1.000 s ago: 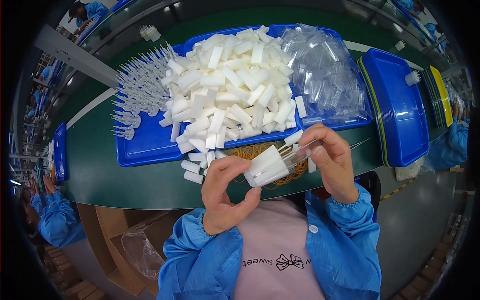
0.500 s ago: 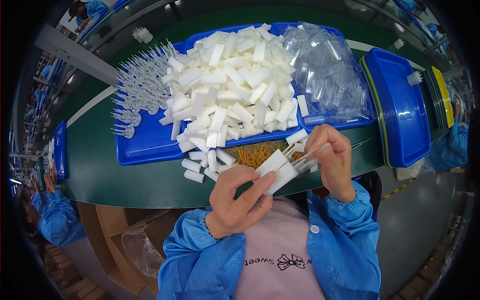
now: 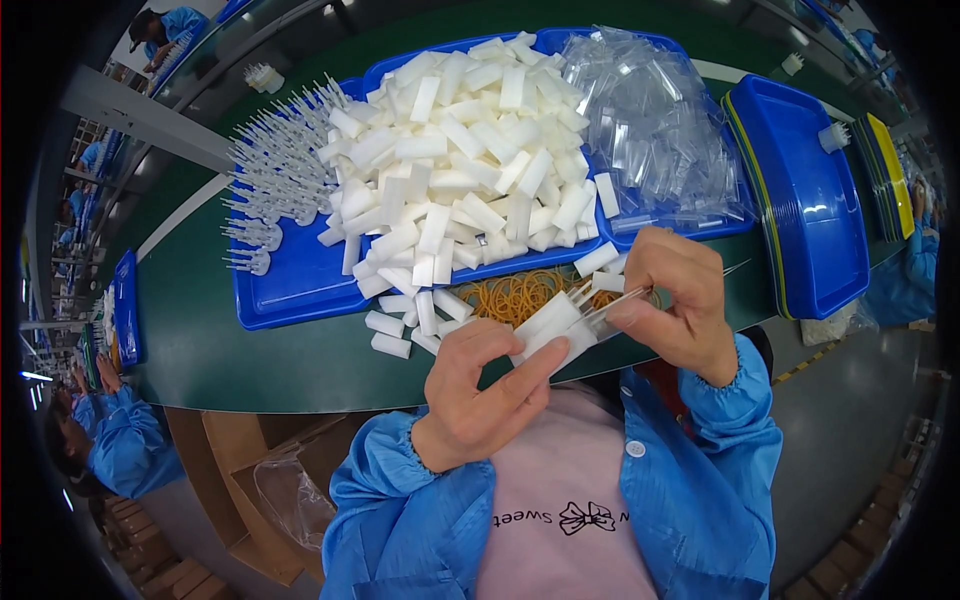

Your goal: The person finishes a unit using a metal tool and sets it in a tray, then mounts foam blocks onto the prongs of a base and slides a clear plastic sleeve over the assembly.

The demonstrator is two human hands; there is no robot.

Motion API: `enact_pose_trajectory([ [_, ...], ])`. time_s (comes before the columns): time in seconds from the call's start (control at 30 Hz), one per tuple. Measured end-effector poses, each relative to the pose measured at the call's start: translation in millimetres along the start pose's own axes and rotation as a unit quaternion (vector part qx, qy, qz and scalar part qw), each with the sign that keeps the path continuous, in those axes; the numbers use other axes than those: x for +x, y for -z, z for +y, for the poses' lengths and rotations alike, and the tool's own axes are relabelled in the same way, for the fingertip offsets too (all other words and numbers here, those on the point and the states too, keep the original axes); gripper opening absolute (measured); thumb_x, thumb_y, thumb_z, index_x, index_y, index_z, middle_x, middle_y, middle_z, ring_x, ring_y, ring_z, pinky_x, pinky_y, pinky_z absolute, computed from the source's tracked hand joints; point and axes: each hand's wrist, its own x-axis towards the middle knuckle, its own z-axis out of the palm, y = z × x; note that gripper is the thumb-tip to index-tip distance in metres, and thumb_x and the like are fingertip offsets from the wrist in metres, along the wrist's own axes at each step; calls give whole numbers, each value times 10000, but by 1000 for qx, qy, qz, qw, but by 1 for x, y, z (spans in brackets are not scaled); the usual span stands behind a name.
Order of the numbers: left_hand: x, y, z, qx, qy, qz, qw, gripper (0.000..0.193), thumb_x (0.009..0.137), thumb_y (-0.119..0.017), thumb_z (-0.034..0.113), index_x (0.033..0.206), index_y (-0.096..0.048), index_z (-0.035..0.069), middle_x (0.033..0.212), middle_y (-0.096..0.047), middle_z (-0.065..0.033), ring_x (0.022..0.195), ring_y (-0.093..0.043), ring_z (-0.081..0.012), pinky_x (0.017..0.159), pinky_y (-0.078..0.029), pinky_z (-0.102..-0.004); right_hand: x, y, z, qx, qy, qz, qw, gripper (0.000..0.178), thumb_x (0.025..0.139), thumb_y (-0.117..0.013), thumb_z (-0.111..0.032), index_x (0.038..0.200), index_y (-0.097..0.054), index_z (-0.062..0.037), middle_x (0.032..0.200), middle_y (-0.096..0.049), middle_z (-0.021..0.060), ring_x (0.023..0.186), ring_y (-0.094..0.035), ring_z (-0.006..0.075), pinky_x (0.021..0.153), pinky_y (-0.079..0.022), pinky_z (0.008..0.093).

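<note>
White foam blocks [image 3: 558, 328], pressed together as a small stack, are gripped between the thumb and fingers of my left hand [image 3: 485, 392]. Several thin, pale rods [image 3: 612, 304] stick out from the stack's right end. My right hand [image 3: 678, 308] pinches around these rods, and their sharp far tips show beyond its fingers. Whether a band is stretched in the right fingers I cannot make out. Behind the stack lies a heap of tan rubber bands [image 3: 515, 292]. Several loose foam blocks [image 3: 390, 343] rest on the table left of it.
A large pile of foam blocks [image 3: 460, 150] fills the middle blue tray. White spiky pieces [image 3: 280, 160] stand in the left tray [image 3: 300, 300]. Clear plastic sleeves [image 3: 650, 130] overflow the right one. Stacked blue trays [image 3: 810, 200] stand far right; a cardboard box [image 3: 235, 450] sits below the table.
My right hand has shifted slightly right and turned, still pinching the rods. The left hand keeps its grip on the foam blocks. The whole view has moved slightly.
</note>
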Motion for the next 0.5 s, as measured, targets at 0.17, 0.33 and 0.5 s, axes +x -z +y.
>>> enact_pose_trajectory([
  [0.17,-3,-2,2,-75,112,-7,991,643,621,-713,-12,1247,-575,37,1097,-507,-122,969,-548,-239,815,-492,-350,0,-3,1,50,-77,-23,996,295,730,-748,-180,625,-518,-27,573,-450,59,509,-438,163,457,-309,301],
  [0.33,-6,-9,-15,-493,318,-172,791,779,808,-651,71,1453,-221,6,1333,-444,-143,1176,-507,-227,976,-425,-345,-1,-3,2,35,-93,-61,993,308,724,-718,-211,616,-503,-20,584,-455,62,530,-439,178,486,-316,303],
  [0.5,4,-14,-17,-699,518,-214,444,557,965,-500,211,1426,-277,-12,1321,-475,-136,1178,-524,-221,1000,-430,-337,-7,-13,9,-127,-23,-21,991,280,757,-718,-183,972,-627,-29,855,-588,131,750,-555,272,640,-443,356],
])
